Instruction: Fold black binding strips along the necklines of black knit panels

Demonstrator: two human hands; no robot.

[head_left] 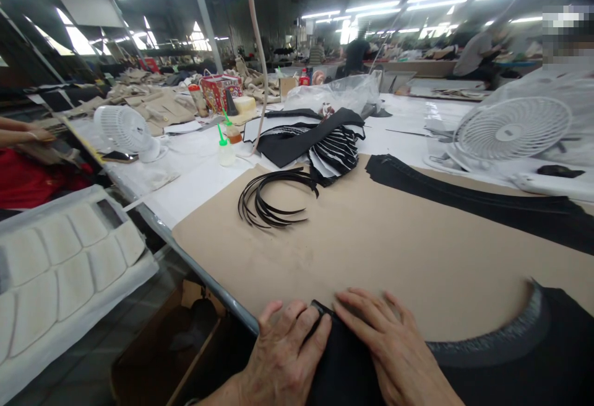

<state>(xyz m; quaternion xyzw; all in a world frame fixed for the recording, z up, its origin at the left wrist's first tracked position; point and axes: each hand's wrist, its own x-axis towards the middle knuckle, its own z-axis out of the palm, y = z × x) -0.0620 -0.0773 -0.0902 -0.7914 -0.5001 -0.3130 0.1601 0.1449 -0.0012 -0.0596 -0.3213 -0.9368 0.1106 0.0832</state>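
A large black fabric piece (524,362) lies along the near edge of the table, its curved rim banded by a greyish, speckled strip. At the piece's folded edge, my left hand (285,350) has bent fingers and thumb closed on the material. My right hand (387,338) rests on the same fabric just to the right, fingers stretched out and lying nearly flat. Beyond both hands, a loose coil of thin black strips (273,198) sits on the brown sheet (394,245). The fabric under my palms is hidden.
Stacked black pieces (320,140) and a long black panel (464,192) lie farther back. White fans (123,127) stand at both sides. Small green-tipped bottles (226,149) stand behind. At left are a rack of pale pieces (60,263), an open box (162,344) and a co-worker's arm (23,132).
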